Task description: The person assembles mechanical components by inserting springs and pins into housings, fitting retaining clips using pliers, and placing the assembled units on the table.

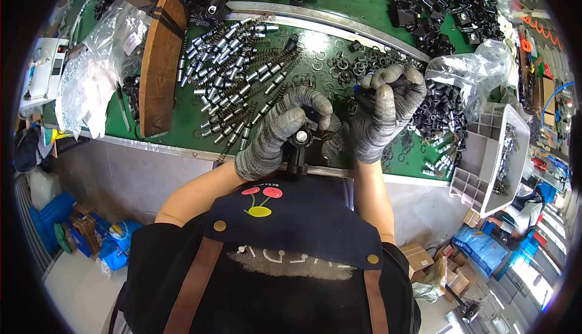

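Grey knit gloves cover both hands above the green bench. My left hand (pixel 273 133) is closed around a small black part (pixel 299 142) with a round silver end, near the bench's front edge. My right hand (pixel 389 113) is curled, fingertips bent in toward the palm. Something dark with a bit of blue shows at its fingers, too hidden to name. Left of the hands lie many silver pins with springs (pixel 227 85). Small dark open rings (pixel 342 64) are scattered beyond the hands, and black small parts (pixel 438 113) are heaped to the right.
A wooden board (pixel 160 61) stands at the left, beside clear plastic bags (pixel 100 67). A metal rail (pixel 339 25) crosses the bench, with black parts (pixel 418 6) piled behind it. At the right, a grey plastic bin (pixel 485 152) hangs near the edge. Boxes (pixel 418 255) sit on the floor.
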`<action>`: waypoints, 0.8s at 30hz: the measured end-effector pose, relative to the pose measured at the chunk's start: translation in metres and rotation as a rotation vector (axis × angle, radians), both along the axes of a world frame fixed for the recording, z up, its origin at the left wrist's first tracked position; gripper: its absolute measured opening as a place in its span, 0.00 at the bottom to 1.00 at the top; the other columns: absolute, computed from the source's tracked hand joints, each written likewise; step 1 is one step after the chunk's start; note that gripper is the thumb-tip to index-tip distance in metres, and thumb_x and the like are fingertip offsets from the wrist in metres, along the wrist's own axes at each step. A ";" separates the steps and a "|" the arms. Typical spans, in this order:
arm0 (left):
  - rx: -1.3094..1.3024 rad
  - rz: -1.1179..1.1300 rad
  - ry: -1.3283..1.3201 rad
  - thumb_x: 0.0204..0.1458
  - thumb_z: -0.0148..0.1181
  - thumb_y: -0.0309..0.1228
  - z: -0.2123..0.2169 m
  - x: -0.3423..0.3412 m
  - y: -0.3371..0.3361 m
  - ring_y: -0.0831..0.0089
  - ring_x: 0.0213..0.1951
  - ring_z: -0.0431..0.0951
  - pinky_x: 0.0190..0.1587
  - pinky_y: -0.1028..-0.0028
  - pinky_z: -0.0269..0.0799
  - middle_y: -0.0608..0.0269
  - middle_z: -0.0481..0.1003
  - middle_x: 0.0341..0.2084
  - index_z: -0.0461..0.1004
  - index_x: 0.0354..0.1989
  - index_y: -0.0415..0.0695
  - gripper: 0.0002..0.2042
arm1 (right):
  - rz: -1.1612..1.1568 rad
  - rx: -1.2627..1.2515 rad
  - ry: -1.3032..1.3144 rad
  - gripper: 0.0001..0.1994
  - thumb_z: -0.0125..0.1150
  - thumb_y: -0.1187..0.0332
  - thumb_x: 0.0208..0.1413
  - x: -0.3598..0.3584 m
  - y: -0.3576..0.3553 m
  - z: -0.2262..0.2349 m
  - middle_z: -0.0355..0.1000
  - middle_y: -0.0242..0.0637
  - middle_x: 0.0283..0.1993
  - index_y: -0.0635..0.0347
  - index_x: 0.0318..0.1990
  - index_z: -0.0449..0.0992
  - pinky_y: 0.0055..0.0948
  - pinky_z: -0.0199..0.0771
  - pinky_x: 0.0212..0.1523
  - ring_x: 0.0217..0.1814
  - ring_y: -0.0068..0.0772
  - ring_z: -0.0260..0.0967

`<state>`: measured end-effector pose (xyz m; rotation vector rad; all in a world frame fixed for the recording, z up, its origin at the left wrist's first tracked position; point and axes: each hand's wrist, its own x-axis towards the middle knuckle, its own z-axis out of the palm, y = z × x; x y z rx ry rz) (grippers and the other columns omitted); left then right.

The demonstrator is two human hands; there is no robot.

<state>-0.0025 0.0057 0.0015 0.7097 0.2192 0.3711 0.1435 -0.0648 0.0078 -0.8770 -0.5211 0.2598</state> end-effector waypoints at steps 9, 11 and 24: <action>-0.032 0.001 -0.002 0.60 0.55 0.50 -0.005 0.000 0.006 0.77 0.43 0.72 0.50 0.75 0.67 0.65 0.73 0.38 0.72 0.46 0.41 0.21 | -0.025 -0.085 -0.041 0.25 0.65 0.69 0.57 -0.003 0.004 -0.009 0.64 0.34 0.44 0.54 0.59 0.62 0.28 0.70 0.45 0.42 0.26 0.63; -0.043 -0.015 0.005 0.59 0.58 0.51 -0.004 -0.001 0.007 0.74 0.42 0.72 0.49 0.72 0.71 0.61 0.72 0.38 0.72 0.46 0.41 0.23 | -0.033 -0.069 -0.032 0.25 0.65 0.71 0.56 0.000 0.006 -0.009 0.65 0.33 0.44 0.53 0.59 0.62 0.26 0.71 0.44 0.41 0.25 0.64; -0.054 -0.020 0.016 0.59 0.59 0.51 -0.004 -0.001 0.008 0.72 0.42 0.72 0.48 0.71 0.72 0.59 0.73 0.38 0.72 0.45 0.39 0.23 | -0.026 0.003 -0.020 0.25 0.67 0.70 0.56 0.004 -0.005 0.000 0.67 0.32 0.43 0.54 0.59 0.63 0.23 0.72 0.41 0.38 0.23 0.66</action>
